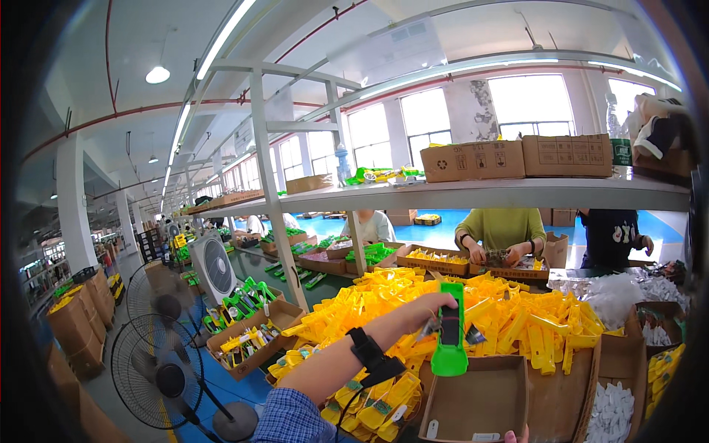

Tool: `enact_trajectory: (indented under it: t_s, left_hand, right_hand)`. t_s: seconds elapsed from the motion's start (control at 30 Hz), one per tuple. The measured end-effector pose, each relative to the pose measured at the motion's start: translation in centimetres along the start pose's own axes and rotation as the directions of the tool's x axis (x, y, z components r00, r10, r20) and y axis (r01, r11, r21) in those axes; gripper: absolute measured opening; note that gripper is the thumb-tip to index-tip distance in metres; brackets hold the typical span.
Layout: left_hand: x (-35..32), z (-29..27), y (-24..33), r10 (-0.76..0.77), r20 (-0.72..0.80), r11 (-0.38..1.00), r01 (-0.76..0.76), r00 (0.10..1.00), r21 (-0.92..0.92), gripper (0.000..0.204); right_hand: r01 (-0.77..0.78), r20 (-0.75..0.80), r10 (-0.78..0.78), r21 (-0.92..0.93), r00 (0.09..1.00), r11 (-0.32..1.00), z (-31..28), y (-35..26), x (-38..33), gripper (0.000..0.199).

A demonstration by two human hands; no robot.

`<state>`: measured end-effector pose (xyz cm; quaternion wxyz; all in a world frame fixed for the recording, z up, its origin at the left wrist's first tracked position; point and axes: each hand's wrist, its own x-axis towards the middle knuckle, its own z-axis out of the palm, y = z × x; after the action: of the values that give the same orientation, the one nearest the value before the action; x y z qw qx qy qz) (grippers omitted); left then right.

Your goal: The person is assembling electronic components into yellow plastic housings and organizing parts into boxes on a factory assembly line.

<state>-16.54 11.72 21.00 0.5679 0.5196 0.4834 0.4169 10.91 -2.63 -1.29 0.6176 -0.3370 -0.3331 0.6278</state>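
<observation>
Left hand (pixel 432 306) closed around green plastic piece (pixel 450 332), held upright above open cardboard box (pixel 476 402). Right hand (pixel 515 436) barely visible at lower edge, grip impossible to tell. Beyond left hand, heap of yellow plastic parts (pixel 517 310) on tabletop (pixel 329 289).

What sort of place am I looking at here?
Probably a toy assembly factory: a long workbench heaped with yellow plastic parts, cardboard boxes on an overhead shelf, and the left hand holding a green plastic piece.

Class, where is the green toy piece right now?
In the head view, centre: the green toy piece is held upright in the left hand, above the yellow parts pile.
</observation>
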Motion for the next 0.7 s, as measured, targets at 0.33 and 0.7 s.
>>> enact_trajectory:
  t_s: [0.33, 0.7]
  left_hand:
    - [-1.3, -15.8, 15.3, 0.347, -0.355, 0.928, -0.372, 0.868, -0.003, 0.023]
    - [3.6, -25.5, 21.2, 0.345, -0.684, 0.88, -0.475, 0.643, -0.004, 0.011]
  right_hand:
    - [-0.04, 0.039, 0.04, -0.002, 0.998, 0.999, 0.4, -0.1, 0.7, 0.054]
    - [-0.038, -0.201, 0.011, -0.13, 0.98, 0.991, -0.8, -0.6, 2.8, 0.052]
